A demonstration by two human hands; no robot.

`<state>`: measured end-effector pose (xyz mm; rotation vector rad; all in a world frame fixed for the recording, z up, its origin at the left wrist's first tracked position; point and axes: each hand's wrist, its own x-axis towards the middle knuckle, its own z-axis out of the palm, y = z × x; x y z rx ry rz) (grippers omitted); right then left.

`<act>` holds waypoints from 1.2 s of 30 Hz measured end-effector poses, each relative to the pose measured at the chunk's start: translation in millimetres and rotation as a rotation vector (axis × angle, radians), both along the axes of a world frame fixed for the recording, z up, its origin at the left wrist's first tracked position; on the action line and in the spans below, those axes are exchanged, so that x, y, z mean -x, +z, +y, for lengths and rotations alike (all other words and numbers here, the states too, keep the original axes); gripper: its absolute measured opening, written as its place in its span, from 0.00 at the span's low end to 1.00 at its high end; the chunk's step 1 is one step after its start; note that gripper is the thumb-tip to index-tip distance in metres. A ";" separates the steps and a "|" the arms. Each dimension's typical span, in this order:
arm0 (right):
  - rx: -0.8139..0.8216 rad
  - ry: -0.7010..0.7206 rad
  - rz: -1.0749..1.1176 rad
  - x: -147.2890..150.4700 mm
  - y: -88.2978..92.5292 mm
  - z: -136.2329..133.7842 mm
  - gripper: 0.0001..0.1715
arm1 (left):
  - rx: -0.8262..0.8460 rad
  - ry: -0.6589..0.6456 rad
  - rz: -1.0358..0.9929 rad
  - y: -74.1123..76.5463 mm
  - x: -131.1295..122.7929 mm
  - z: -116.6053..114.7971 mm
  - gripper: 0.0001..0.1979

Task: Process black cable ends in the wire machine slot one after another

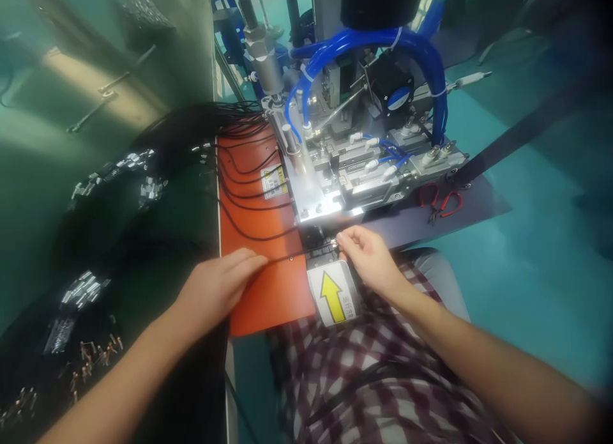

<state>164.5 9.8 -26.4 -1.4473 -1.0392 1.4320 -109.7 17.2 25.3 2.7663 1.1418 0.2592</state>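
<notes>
A thin black cable (280, 259) stretches between my two hands over the orange plate (272, 297). My left hand (223, 278) is closed around the cable above the plate. The thumb and fingers of my right hand (361, 249) pinch the cable's small metal end (334, 242) at the machine's conveyor track (320, 247). Just below that hand is a white label (332, 294) with a yellow arrow pointing away from me. Several more black cables (249, 204) lie across the orange plate, their ends reaching into the machine (330, 201).
Bundles of black cables with shiny metal ends (86, 290) cover the dark surface at left. Copper-coloured ends (90, 361) show nearer me. Red-handled pliers (439, 206) lie right of the machine. Blue air hoses (373, 38) arch over it. A dark bar (522, 134) slants across the right.
</notes>
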 end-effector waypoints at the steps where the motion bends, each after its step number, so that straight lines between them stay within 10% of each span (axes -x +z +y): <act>1: -0.001 0.002 -0.003 0.1 0.2 0.1 0.15 | -0.032 -0.018 0.068 -1.1 -1.4 4.9 0.14; 8: -0.002 0.004 -0.010 0.4 2.0 -0.7 0.15 | -0.522 0.127 0.337 -11.8 -41.5 -20.2 0.15; 36: -0.117 -0.032 -0.083 4.9 -3.7 -5.3 0.14 | -0.403 0.280 0.193 -32.3 -42.9 -43.6 0.20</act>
